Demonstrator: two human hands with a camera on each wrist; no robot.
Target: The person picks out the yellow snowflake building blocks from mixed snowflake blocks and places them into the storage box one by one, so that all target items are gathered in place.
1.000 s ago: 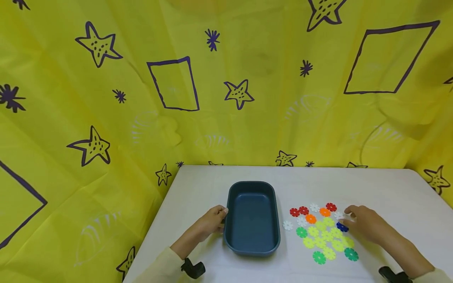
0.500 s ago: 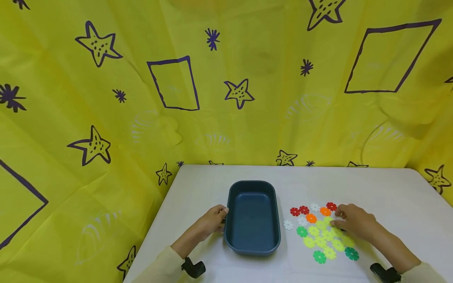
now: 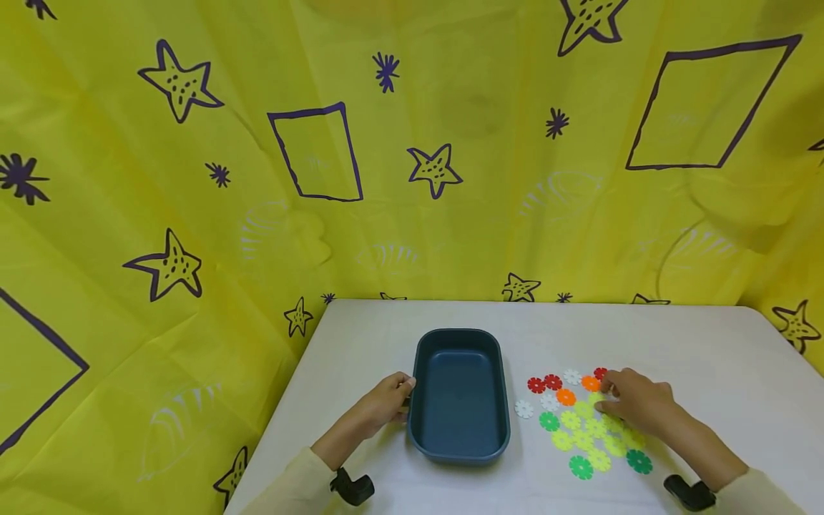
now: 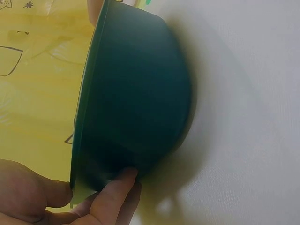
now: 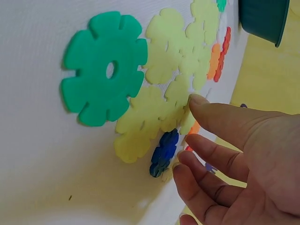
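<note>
My left hand (image 3: 386,400) holds a dark blue-green, deep rectangular tray (image 3: 458,408) by its left side. In the left wrist view the thumb lies at the tray's rim and the fingers bend against its outer wall. My right hand (image 3: 640,404) is over the right part of a spread of notched plastic discs, its thumb and fingers apart and nothing between them. Close to its fingertips are yellow discs (image 5: 176,101) and a dark blue disc (image 5: 164,154), the latter hidden in the head view. A green disc (image 5: 105,70) lies flat nearby.
Red discs (image 3: 536,385), orange discs (image 3: 566,397) and white discs (image 3: 524,409) lie between tray and right hand. They rest on a white table (image 3: 373,329). A yellow patterned curtain (image 3: 489,229) rises along its back and sides.
My right hand has moved left over the discs, from beside their right edge, and now covers the blue disc in the head view. The left hand and tray have stayed put.
</note>
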